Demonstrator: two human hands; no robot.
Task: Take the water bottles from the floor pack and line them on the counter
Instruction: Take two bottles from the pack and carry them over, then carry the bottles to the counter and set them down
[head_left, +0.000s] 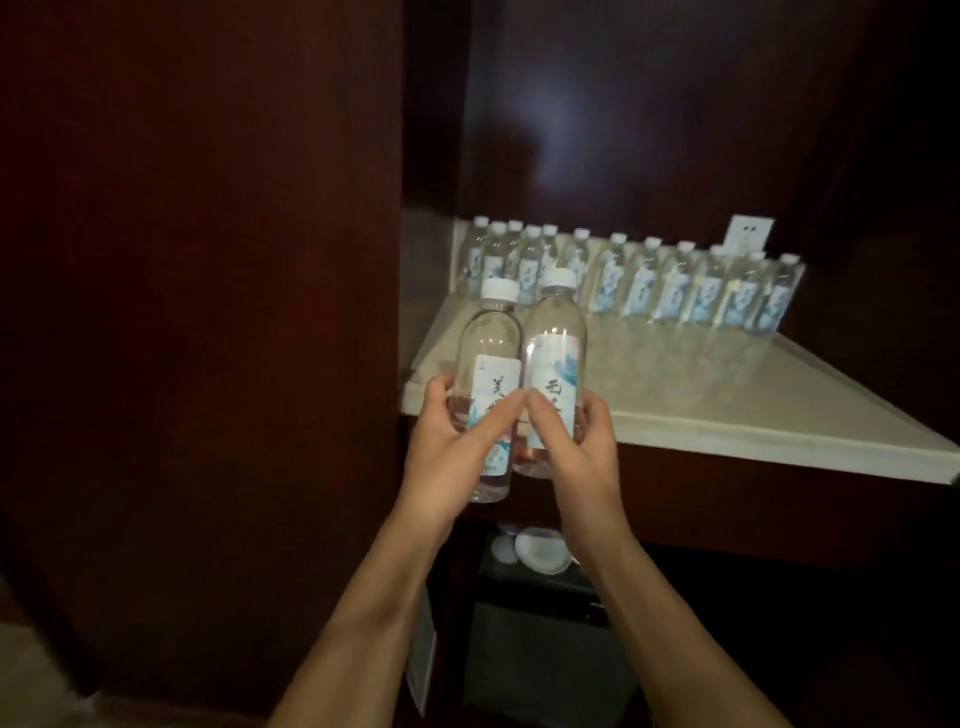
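Note:
My left hand (451, 452) grips a clear water bottle (488, 343) with a white cap and a pale label. My right hand (576, 447) grips a second water bottle (557, 332) of the same kind. Both are upright, side by side and touching, held in the air just in front of the left front corner of the pale stone counter (727, 400). A row of several bottles (675, 283) stands along the counter's back edge, from the left wall to the right. The floor pack is out of view.
A dark wooden panel (208, 312) rises on the left of the niche. A white wall socket (748, 234) sits behind the row at the right. Below the counter a dark cabinet (540, 649) carries white dishes (535, 548) on its top.

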